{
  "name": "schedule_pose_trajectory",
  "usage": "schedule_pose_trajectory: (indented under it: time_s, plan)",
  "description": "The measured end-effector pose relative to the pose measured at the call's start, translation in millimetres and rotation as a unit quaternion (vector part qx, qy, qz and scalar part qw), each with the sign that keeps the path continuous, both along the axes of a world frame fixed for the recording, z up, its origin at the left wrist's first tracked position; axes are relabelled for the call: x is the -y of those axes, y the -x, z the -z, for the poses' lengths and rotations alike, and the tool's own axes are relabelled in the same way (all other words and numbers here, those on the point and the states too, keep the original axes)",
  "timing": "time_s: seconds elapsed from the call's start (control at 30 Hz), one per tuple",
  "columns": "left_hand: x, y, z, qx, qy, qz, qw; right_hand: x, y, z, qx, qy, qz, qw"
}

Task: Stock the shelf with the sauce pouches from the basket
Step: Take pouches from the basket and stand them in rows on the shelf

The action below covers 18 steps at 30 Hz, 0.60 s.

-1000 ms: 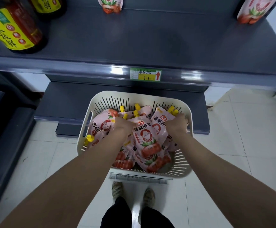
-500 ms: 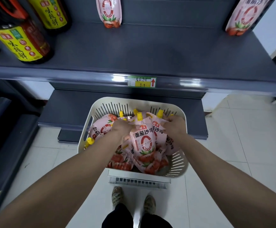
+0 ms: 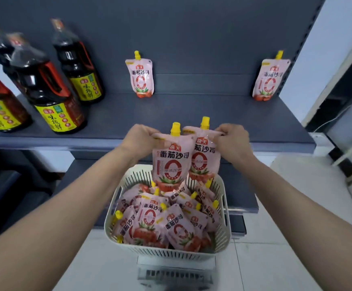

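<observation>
My left hand (image 3: 138,136) pinches the top corner of a pink tomato sauce pouch (image 3: 170,162) with a yellow cap. My right hand (image 3: 232,139) pinches the top of a second pouch (image 3: 205,158), partly behind the first. Both pouches hang upright above the white basket (image 3: 223,238), level with the front edge of the grey shelf (image 3: 191,114). Several more pouches (image 3: 160,223) lie piled in the basket. Two pouches stand at the back of the shelf, one in the middle (image 3: 140,77) and one at the right end (image 3: 269,79).
Dark soy sauce bottles (image 3: 44,89) with yellow labels stand on the left part of the shelf. The basket rests on a white step stool (image 3: 176,274) on the tiled floor. A lower grey shelf (image 3: 240,192) juts out behind the basket.
Both hands have risen out of the basket, each lifting one pouch up to shelf height. My view has tilted up toward the shelf.
</observation>
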<state>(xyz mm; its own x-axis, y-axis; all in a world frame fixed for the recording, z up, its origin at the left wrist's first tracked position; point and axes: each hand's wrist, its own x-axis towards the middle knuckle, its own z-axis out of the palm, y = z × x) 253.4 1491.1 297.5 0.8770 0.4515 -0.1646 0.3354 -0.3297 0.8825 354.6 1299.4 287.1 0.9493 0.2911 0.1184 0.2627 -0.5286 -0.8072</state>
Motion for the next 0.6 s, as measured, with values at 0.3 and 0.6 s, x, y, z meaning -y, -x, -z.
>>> schedule_pose_trajectory:
  time_s: [0.3, 0.6]
  plan:
    - [-9.5, -78.4, -63.0, 0.112, 0.083, 0.025, 0.990, 7.4, -64.9, -75.3, 0.058, -0.053, 0.083, 0.993]
    - [-1.5, -178.9, -78.2, 0.171, 0.092, -0.005, 0.981, 27.4, -174.5, -102.3, 0.097, -0.069, 0.130, 0.984]
